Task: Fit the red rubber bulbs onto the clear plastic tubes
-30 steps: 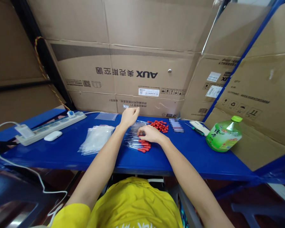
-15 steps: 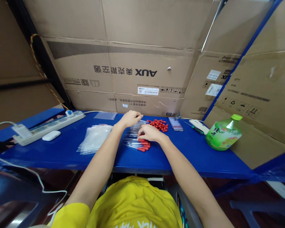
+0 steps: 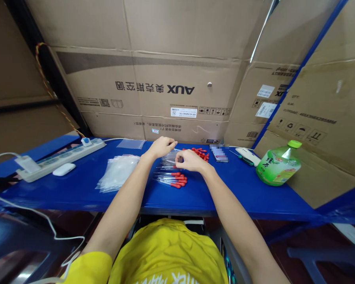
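Observation:
My left hand [image 3: 163, 146] hovers at the far end of a row of thin clear glass tubes [image 3: 166, 161], fingers closed together; anything between them is too small to make out. Beside it on the right, my right hand [image 3: 189, 160] is bent in a pinch over the right ends of the tubes, its fingertips hiding what they hold. Nearer to me lie several droppers [image 3: 177, 185], clear tubes with red rubber bulbs pointing right. Behind my right hand is a pile of loose red rubber bulbs [image 3: 203, 154], partly covered by it.
Clear plastic bags [image 3: 118, 173] are stacked left of the tubes, with another flat bag [image 3: 131, 144] behind. A power strip [image 3: 65, 157] and white case [image 3: 64, 169] lie left. Right are a phone [image 3: 219, 153], a green-handled screwdriver [image 3: 246, 159] and a green bottle [image 3: 278, 165]. Cardboard [image 3: 177, 71] walls the back.
My right hand has moved up and slightly right, away from the finished droppers, uncovering their red bulbs and covering more of the loose bulbs. My left hand is almost still.

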